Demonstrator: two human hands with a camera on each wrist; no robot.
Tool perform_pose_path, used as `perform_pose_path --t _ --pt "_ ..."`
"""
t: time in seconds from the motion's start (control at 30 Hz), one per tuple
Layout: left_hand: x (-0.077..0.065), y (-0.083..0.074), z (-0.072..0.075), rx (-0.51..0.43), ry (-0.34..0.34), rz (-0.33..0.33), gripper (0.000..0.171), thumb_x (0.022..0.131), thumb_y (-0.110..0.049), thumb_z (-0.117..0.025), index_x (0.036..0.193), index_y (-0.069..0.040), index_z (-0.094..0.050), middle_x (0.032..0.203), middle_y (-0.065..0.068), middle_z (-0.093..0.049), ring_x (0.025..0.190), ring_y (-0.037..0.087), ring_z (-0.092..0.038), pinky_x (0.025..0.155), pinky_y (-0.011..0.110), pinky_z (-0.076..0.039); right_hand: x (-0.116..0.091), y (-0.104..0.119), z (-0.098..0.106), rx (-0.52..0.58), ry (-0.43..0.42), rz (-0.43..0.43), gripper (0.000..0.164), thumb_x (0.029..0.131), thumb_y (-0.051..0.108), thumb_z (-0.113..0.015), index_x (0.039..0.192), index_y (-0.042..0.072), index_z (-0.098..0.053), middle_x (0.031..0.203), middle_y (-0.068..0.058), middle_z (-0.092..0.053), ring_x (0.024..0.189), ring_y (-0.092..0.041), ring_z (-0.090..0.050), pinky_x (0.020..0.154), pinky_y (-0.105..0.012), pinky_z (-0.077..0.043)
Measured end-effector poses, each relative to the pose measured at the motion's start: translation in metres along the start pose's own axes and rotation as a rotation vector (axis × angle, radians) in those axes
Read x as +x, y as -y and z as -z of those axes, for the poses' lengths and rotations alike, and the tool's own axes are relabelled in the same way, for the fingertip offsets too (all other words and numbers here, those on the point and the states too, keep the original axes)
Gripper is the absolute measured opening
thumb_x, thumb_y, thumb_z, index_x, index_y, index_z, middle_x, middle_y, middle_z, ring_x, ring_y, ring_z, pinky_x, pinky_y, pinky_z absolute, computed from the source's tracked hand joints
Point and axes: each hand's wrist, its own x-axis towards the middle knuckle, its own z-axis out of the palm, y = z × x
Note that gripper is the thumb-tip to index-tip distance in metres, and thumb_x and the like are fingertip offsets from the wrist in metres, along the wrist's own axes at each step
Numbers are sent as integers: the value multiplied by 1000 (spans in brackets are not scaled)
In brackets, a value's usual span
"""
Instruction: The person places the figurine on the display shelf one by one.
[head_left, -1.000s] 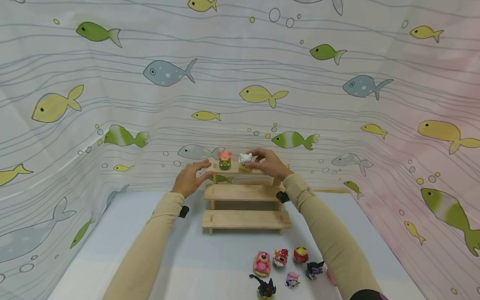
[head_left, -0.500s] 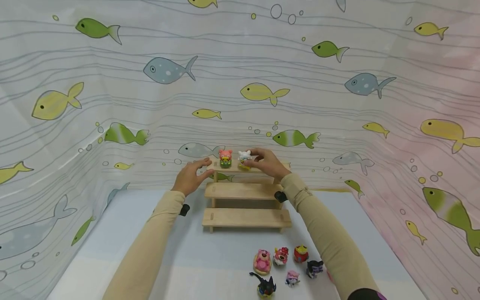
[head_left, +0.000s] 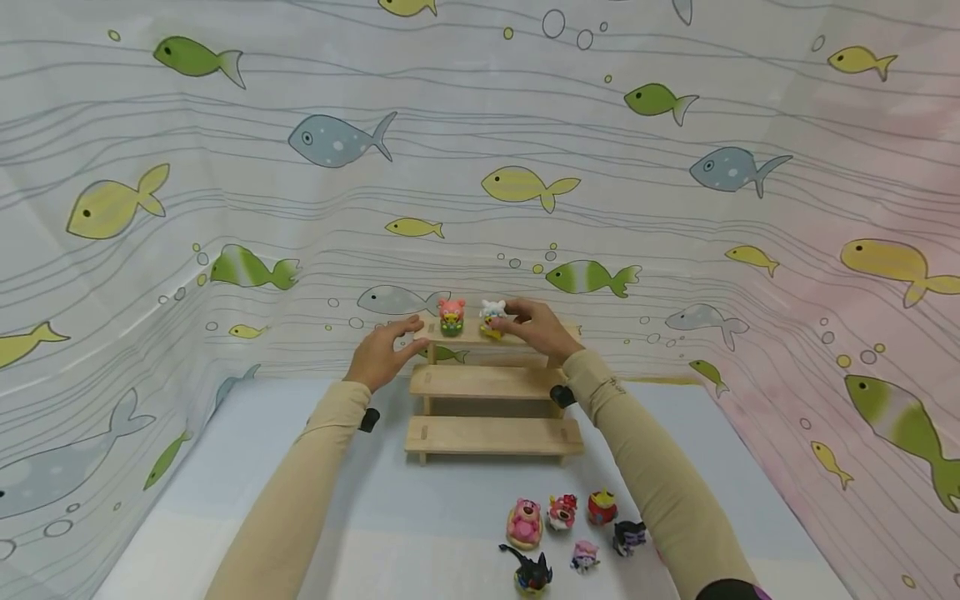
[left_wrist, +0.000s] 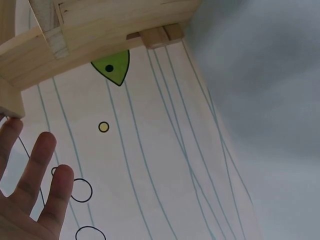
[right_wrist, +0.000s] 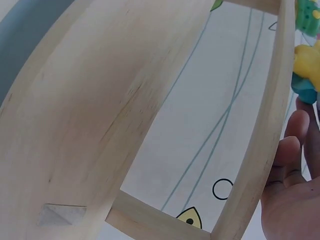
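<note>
- From where I stood, the right hand (head_left: 538,325) covered one side of the white figurine (head_left: 492,309).
- A yellow-and-blue piece (right_wrist: 309,62), cut by the right wrist view's edge, was probably its lower part; a green spotted piece (right_wrist: 307,17) above was cut off too.
- The left hand (head_left: 378,354) ran out of the left wrist view at the lower left.
- Both wrist views trimmed the wooden stand (head_left: 495,435).
- The grey surface (left_wrist: 260,90) looked blurred.
- The black figure's (head_left: 532,575) face was too small to read.
- The bottom edge clipped a dark shape (head_left: 727,590) against the right sleeve (head_left: 675,483).
</note>
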Motion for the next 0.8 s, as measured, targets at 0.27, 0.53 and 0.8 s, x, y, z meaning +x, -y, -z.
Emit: perform_pose_path --t 0.27,0.53,0.8 --pt "-1 -1 1 5 9 7 49 98 -40 -68 138 -13 -64 149 1 -54 130 30 -56 119 59 -26 0 -5 -1 2 -11 -24 50 96 38 -72 138 12 -63 133 -7 -63 109 -26 -58 94 -42 -50" --pt "-2 0 -2 15 11 5 50 98 -41 -68 139 -14 -64 149 1 -54 132 30 -55 119 58 -26 -4 -7 4 -8 -20 -5 57 95 40 -72 144 14 -58 135 -4 -62 105 -24 -59 85 -39 -50" --pt "0 -1 -1 13 3 4 51 98 -42 -67 139 -13 -63 149 1 -54 133 30 -54 119 58 -27 -18 -6 21 7 -58 31 57 97 39 -70 146 13 -55 141 -3 -59 108 -27 -56 85 -41 -50"
